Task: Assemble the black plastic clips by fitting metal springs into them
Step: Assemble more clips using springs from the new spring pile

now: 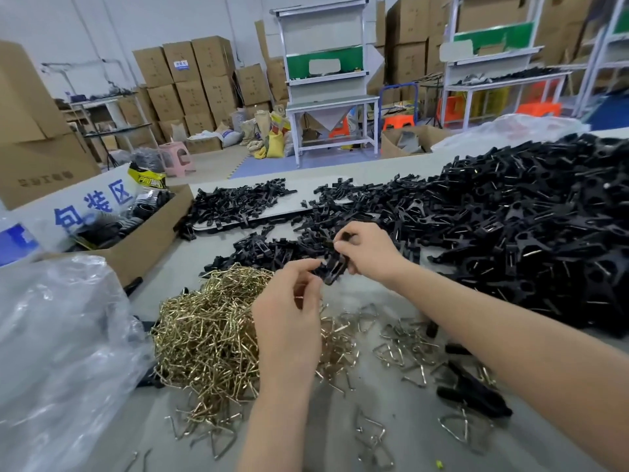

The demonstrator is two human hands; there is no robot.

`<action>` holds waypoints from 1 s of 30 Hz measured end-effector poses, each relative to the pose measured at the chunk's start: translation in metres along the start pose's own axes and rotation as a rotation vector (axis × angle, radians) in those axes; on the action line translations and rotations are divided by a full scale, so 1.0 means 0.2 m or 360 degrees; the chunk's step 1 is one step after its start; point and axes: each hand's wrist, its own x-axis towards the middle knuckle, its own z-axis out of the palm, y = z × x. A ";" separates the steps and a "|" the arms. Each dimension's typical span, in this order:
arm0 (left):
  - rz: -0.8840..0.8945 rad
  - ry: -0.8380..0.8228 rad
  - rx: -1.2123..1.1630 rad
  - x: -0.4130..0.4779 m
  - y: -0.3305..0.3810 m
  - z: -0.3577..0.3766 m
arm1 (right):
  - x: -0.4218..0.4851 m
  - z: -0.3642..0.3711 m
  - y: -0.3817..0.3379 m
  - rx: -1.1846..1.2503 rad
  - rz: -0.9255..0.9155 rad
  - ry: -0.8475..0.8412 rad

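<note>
My right hand (366, 252) pinches a black plastic clip (335, 269) held above the table. My left hand (289, 311) is just left of it, fingers curled, thumb and forefinger touching the clip's lower left edge; a thin metal piece seems to sit between the fingers. Below my left hand lies a heap of brass-coloured metal springs (207, 335). Silver springs (405, 345) are scattered to the right of it. A huge pile of black clips (531, 226) fills the table's right side, and loose black clip halves (258, 250) lie behind my hands.
A clear plastic bag (58, 352) bulges at the left. An open cardboard box (146, 240) with black goods stands behind it. More black parts (238, 202) lie on a white board. A few black clips (473, 396) lie at the lower right. Cartons and workbenches stand beyond the table.
</note>
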 end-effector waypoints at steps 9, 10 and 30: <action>0.0095 -0.0046 0.0643 -0.01 0.01 0.01 | -0.15 -0.20 0.08 0.0493 0.0441 0.0077; 0.0071 -0.0056 0.0738 -0.02 0.00 0.02 | -0.17 -0.22 0.08 0.0505 0.0432 0.0075; -0.0418 -0.0522 -0.0822 -0.15 0.14 0.19 | -0.46 -0.17 0.00 0.0581 -0.0101 0.0702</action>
